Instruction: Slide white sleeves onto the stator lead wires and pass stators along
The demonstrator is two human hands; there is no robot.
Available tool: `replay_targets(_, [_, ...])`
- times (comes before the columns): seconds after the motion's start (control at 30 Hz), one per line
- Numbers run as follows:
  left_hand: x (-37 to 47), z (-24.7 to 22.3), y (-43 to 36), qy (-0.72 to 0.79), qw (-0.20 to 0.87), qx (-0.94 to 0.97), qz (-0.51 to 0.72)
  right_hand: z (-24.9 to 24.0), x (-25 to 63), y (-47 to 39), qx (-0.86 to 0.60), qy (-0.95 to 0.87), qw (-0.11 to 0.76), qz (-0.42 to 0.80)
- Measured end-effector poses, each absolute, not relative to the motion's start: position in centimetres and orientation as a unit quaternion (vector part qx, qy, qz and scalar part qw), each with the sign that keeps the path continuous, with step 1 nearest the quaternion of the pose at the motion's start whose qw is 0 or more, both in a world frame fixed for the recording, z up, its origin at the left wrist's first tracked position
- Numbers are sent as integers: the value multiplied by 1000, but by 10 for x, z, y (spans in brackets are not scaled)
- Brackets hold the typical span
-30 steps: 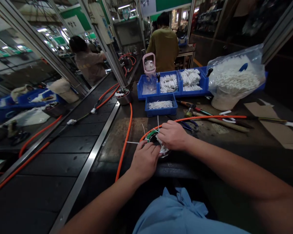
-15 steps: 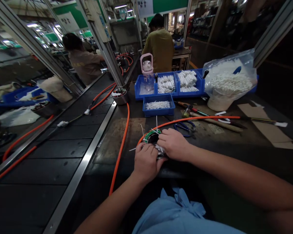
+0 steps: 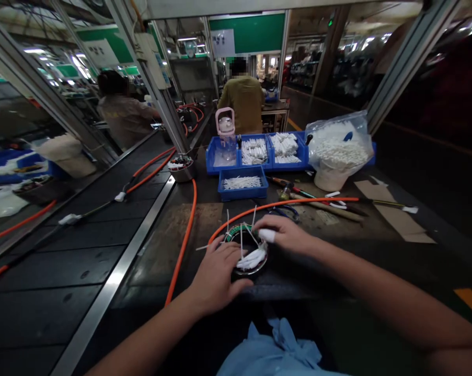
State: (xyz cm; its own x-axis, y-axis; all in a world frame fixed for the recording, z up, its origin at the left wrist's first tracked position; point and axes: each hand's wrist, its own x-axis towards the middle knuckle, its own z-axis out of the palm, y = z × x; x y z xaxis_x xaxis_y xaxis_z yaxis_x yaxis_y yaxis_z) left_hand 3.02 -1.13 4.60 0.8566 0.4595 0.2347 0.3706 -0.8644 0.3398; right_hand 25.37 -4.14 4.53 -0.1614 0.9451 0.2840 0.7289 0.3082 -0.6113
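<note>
– Where to look first?
– At the left hand (image 3: pixel 216 274): thumb well apart from fingers, laid along the 9 o'clock rim of the ring-shaped motor stator (image 3: pixel 255 270).
– And the right hand (image 3: pixel 286 235)?
– At 2 o'clock, fingers curled by the rim, white wrapping (image 3: pixel 266 235) near the thumb. Pinching anything? Impossible to tell.
– How to handle the stator?
– As something dense, probably heavy for its size, rigid, maybe slippery on the metal. Best gripped by the outer wall, at 3 and 9 o'clock. Spare the white leads (image 3: pixel 252 259) at 5, apparently soft, and the thin cable ties (image 3: pixel 242 241) around 12, likely springy.
– Resting on what?
– On a dark, scuffed workbench (image 3: pixel 208 218), with an orange sleeved cable (image 3: pixel 236 211) arching just behind, from 10 to 2.
– Farther out?
– At 12, a blue tray (image 3: pixel 242 194) of white sticks; at 1, blue bins (image 3: pixel 255 167); at 9, a slatted conveyor (image 3: pixel 98 235); beyond, toward 12, a co-worker (image 3: pixel 241 102).
</note>
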Motion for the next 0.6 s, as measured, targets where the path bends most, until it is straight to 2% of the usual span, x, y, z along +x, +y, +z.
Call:
replay_targets(0.07, [35, 49, -17, 287, 177, 926, 167, 50, 300, -34, -659, -633, 387, 123])
replay_targets(0.2, [44, 47, -26, 358, 220, 886, 196, 71, 404, -12, -781, -460, 423, -24])
replay_targets(0.23, [45, 46, -27, 362, 225, 882, 201, 75, 426, -9, -803, -428, 411, -59])
replay_targets(0.33, [44, 41, -27, 357, 224, 880, 220, 81, 470, -6, -873, -378, 259, -164])
replay_targets(0.4, [42, 38, -28, 338, 208, 885, 243, 78, 483, -7, -886, -379, 185, -192])
replay_targets(0.6, [43, 35, -34, 289, 158, 892, 310, 65, 491, -15, -875, -377, 219, -210])
